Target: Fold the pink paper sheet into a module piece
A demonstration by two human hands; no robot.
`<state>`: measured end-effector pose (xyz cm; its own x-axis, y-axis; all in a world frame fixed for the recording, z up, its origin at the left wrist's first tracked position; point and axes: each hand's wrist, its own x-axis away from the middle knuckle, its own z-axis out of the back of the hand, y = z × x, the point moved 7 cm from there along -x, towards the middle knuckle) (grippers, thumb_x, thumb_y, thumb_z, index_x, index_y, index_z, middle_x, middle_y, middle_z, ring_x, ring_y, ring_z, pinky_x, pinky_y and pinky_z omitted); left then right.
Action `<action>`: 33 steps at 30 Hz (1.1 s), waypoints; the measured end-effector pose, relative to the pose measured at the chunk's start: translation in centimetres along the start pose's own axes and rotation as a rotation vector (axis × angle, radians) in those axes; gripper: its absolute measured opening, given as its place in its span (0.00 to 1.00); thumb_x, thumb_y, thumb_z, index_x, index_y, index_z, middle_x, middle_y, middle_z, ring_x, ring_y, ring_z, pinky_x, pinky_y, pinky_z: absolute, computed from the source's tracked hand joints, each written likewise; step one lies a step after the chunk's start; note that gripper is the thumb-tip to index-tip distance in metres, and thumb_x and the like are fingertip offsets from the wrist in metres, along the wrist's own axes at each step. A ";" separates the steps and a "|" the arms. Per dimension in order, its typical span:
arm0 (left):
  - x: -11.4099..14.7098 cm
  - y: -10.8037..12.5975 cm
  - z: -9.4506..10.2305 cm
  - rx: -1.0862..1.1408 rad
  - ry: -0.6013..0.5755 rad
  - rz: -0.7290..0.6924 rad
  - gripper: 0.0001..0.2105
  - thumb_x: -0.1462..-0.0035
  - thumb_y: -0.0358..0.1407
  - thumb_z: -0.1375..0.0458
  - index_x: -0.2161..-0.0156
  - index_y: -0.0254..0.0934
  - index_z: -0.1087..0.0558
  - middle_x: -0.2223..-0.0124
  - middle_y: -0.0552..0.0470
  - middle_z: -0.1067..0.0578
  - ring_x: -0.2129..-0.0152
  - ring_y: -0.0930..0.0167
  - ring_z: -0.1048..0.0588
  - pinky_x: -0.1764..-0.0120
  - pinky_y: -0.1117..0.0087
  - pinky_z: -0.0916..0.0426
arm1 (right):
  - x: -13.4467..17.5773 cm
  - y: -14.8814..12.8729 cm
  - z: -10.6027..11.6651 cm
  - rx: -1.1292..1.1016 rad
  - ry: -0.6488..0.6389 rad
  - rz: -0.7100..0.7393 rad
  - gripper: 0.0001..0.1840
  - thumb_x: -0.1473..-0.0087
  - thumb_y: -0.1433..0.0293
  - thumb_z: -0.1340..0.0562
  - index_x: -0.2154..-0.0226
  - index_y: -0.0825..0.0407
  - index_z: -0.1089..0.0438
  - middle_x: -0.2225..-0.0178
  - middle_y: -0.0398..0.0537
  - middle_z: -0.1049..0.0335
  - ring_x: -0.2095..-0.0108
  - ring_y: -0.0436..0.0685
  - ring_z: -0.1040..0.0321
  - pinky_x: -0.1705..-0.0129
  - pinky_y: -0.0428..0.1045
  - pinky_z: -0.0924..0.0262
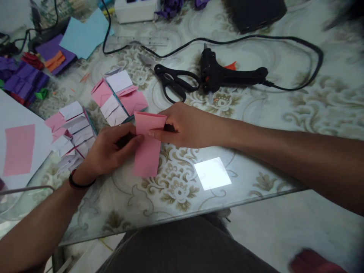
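A strip of pink paper (146, 155) is held upright over the table, its top edge folded over. My left hand (113, 146) pinches its left side between thumb and fingers. From the right, my right hand (182, 125) grips the same paper, thumb on the front and fingers behind, partly hidden. Just beyond my left hand lie two folded paper pieces in pink and white, one (121, 94) farther back and another (74, 131) nearer the left. Black-handled scissors (176, 79) rest behind my right hand.
A black glue gun (218, 72) lies behind the right hand, its cord (241, 36) looping across the back. Purple folded paper (27, 81) and light blue sheets (85, 34) sit at the back left. A white sheet (17, 113) with a pink rectangle lies left. The table's front edge (182, 216) is near my lap.
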<state>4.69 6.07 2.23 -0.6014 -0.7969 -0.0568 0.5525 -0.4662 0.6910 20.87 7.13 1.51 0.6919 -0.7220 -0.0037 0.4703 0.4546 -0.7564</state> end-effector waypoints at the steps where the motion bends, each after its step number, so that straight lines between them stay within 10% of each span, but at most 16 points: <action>1: 0.0 0.0 0.0 0.002 -0.001 0.002 0.11 0.29 0.41 0.41 0.64 0.41 0.24 0.73 0.54 0.26 0.80 0.73 0.35 0.77 0.68 0.41 | 0.0 0.0 0.0 -0.004 0.003 0.005 0.21 0.32 0.64 0.42 0.75 0.53 0.41 0.80 0.37 0.48 0.75 0.45 0.52 0.68 0.49 0.58; 33: 0.1 -0.1 0.0 -0.029 -0.003 0.000 0.11 0.28 0.40 0.42 0.62 0.39 0.23 0.71 0.54 0.23 0.78 0.75 0.32 0.76 0.71 0.40 | -0.1 0.3 -0.3 -0.002 -0.003 0.012 0.20 0.31 0.63 0.42 0.74 0.54 0.40 0.80 0.37 0.46 0.76 0.44 0.52 0.68 0.49 0.60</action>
<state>4.61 6.02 2.14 -0.6032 -0.7957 -0.0548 0.5690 -0.4775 0.6695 20.77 7.23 1.13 0.6993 -0.7148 -0.0107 0.4608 0.4621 -0.7577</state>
